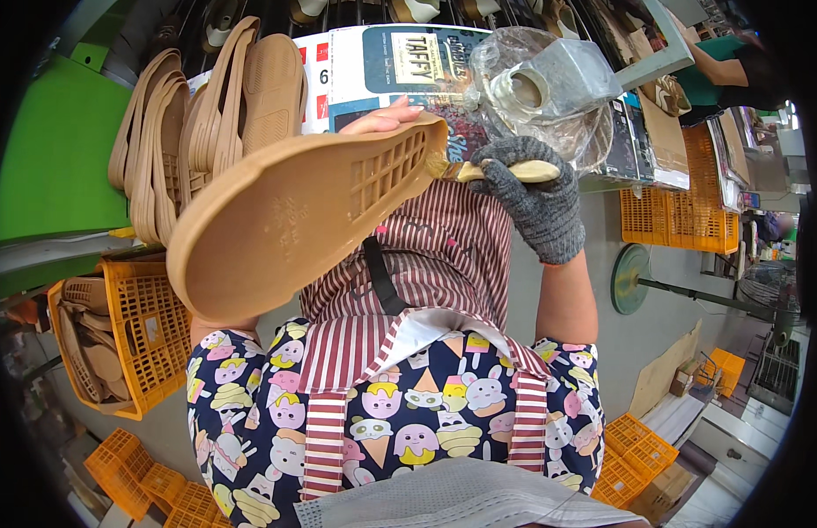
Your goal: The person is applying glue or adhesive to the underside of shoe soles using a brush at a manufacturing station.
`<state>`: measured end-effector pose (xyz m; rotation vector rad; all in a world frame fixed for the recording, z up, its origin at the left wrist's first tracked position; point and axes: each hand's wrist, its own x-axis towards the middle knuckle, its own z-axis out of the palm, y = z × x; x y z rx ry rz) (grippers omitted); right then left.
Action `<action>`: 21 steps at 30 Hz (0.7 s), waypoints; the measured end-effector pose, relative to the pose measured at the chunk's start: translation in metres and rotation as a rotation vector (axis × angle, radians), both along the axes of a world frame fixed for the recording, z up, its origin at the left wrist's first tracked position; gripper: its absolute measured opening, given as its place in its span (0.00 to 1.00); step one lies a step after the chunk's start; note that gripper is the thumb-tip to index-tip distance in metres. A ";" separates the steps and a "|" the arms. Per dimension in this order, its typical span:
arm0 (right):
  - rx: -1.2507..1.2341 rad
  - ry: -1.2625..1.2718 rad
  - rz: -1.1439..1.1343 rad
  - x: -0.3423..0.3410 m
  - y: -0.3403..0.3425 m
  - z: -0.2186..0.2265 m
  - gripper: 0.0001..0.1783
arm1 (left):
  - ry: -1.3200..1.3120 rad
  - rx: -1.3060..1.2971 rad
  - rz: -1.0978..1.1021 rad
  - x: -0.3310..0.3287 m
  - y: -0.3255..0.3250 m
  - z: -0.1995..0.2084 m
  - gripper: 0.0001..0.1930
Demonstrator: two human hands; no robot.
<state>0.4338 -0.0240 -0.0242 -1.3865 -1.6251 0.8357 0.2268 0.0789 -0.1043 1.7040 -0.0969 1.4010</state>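
Note:
My left hand (385, 120) is bare and holds a large tan shoe sole (259, 216) from behind. Its fingertips show past the sole's upper edge; the rest of the hand is hidden. The sole's hollow inner side faces me, with a grid of square pockets at the far end. In a grey knitted glove, my right hand (539, 209) is closed round a small brush (467, 172) with a pale wooden handle. The bristles touch the sole's rim beside the grid. Just beyond my right hand stands a metal container (563, 81) with a round spout, on clear plastic wrap.
Several more tan soles (272, 92) stand stacked on the bench at the left, by a green panel (56, 158). An orange crate (149, 330) below them holds more soles. Shoes (417, 9) lie along the far rack. Another person's arm (712, 66) shows at far right.

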 end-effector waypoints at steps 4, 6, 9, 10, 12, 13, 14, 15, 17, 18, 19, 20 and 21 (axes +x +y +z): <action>-0.169 0.289 -0.039 -0.003 -0.001 -0.002 0.07 | -0.016 0.004 -0.028 0.004 -0.002 -0.019 0.21; -0.158 0.266 -0.046 -0.004 -0.002 -0.002 0.07 | -0.017 0.037 -0.025 0.009 0.000 -0.023 0.21; -0.192 0.262 -0.061 -0.010 -0.003 0.003 0.06 | -0.004 0.097 -0.030 0.009 0.005 -0.024 0.23; -0.188 0.285 -0.033 -0.011 -0.003 0.004 0.06 | 0.011 0.124 -0.038 0.008 0.007 -0.022 0.25; -0.175 0.309 0.003 -0.013 -0.005 0.010 0.06 | 0.065 -0.022 -0.037 0.000 -0.004 -0.014 0.26; -0.174 0.473 -0.012 -0.014 -0.007 0.014 0.06 | 0.115 -0.172 -0.037 -0.004 -0.012 -0.001 0.27; -0.171 0.638 -0.022 -0.014 -0.009 0.018 0.07 | 0.221 -0.397 -0.078 -0.015 -0.019 0.017 0.28; -0.103 0.631 -0.006 -0.013 -0.009 0.021 0.09 | 0.348 -0.716 -0.028 -0.028 -0.031 0.053 0.28; 0.111 0.550 -0.106 -0.008 -0.011 0.030 0.11 | 0.944 -0.137 0.146 -0.046 -0.027 0.048 0.34; 0.173 0.554 -0.126 -0.001 -0.012 0.029 0.12 | 0.937 -0.115 0.170 -0.045 -0.027 0.046 0.34; 0.333 0.512 -0.169 0.008 -0.008 0.022 0.12 | 0.679 -0.360 0.104 -0.040 -0.028 0.046 0.37; 0.341 0.522 -0.206 0.015 -0.008 0.022 0.12 | 0.410 -0.589 0.028 -0.038 -0.029 0.045 0.40; 0.343 0.543 -0.234 0.018 -0.008 0.022 0.11 | 0.410 -0.566 0.050 -0.041 -0.030 0.041 0.40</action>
